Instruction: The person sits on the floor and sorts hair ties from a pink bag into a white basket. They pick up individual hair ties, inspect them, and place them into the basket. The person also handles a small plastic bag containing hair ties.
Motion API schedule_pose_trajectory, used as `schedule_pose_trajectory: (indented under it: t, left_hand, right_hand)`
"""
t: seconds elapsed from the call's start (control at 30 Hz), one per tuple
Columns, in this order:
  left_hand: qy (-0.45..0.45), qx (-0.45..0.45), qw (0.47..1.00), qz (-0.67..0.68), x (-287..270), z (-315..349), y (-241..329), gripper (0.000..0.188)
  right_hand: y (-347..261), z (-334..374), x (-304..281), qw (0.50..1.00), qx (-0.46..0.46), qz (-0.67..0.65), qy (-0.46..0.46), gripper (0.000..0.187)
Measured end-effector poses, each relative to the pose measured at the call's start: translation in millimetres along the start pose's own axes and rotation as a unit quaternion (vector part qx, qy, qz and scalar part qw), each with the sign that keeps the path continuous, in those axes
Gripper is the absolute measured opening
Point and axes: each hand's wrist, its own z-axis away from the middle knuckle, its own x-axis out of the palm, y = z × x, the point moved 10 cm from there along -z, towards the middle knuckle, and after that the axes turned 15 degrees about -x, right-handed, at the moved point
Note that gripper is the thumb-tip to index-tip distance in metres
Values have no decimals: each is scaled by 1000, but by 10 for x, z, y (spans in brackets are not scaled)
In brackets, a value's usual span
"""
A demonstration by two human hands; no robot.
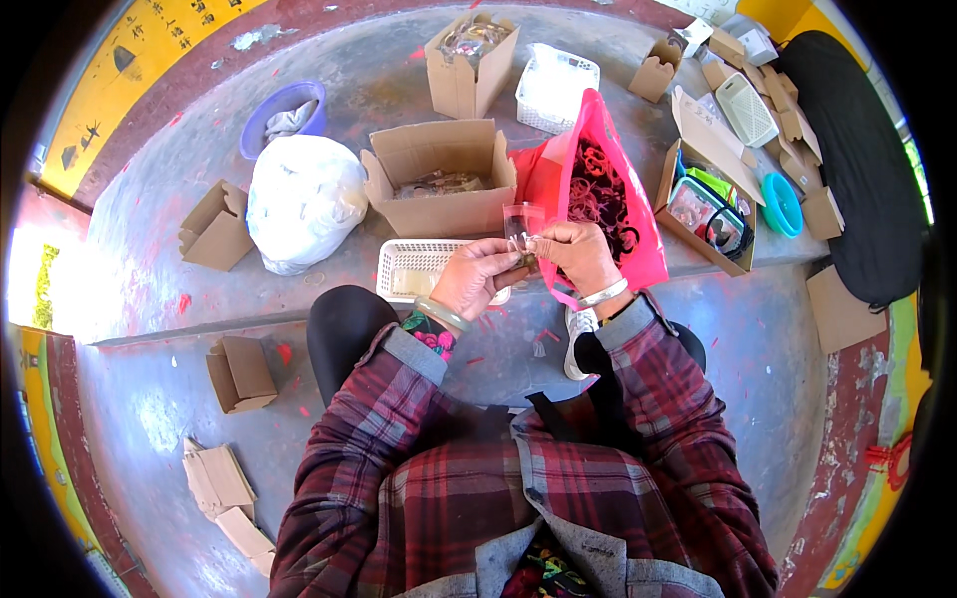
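Observation:
Between my two hands is a small clear plastic bag [522, 221] with a reddish strip along its top. My left hand [473, 277] pinches its lower left side, and something small and dark shows near those fingertips, too small to name. On the other side my right hand [578, 255] grips the bag with thumb and bent fingers. Below my left hand sits a white perforated basket [394, 267] with pale flat pieces inside. An open cardboard box [439, 217] holding clear packets stands just beyond. Beside my right hand, a pink bag [646, 244] gapes over dark red, stringy pieces.
A stuffed white plastic bag [304, 199] and a purple basin [317, 110] stand at the left. Farther back are a tall carton [464, 85] and a white crate [546, 112]. To the right lie a filled carton [670, 189] and a turquoise basin [782, 205]. A raised ledge [229, 337] crosses ahead.

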Motion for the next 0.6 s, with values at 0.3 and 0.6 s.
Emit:
schedule_pose_trajectory:
  t: [0.3, 0.6]
  left_hand:
    - [20, 9, 1000, -9, -177, -40, -35, 15]
    - [18, 24, 999, 23, -125, -45, -31, 16]
  right_hand:
    - [-28, -12, 101, 996, -11, 80, -48, 13]
    - [233, 59, 48, 986, 85, -134, 40, 13]
